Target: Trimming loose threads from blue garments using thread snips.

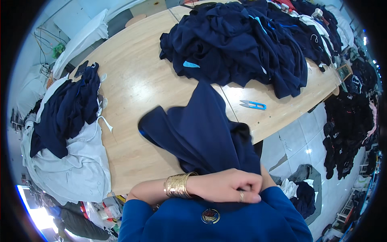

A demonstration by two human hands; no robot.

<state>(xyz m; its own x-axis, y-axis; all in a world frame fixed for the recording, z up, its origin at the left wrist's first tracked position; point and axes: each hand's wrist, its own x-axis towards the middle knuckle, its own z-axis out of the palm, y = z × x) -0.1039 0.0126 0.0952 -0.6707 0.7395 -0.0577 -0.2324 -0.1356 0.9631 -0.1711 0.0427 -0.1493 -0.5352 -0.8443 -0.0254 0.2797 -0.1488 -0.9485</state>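
A navy blue garment (205, 129) lies loosely folded on the table in front of me, its near end drawn up against my body. My left hand (231, 186), with a gold cuff at the wrist and a ring, reaches across the near end of this garment. Its fingers are curled closed; what they grip, if anything, is hidden. My right forearm (267, 178) comes in from the right behind the left fist, and the right hand's fingers are out of sight. Blue-handled thread snips (254, 105) rest on the table beyond the garment, to the right.
A big heap of navy garments (229, 40) covers the far side of the wooden table (129, 80). At the left edge, navy clothing (76, 109) lies over white cloth (76, 173). Dark clothes (348, 129) and a grey bundle (304, 193) are on the tiled floor to the right.
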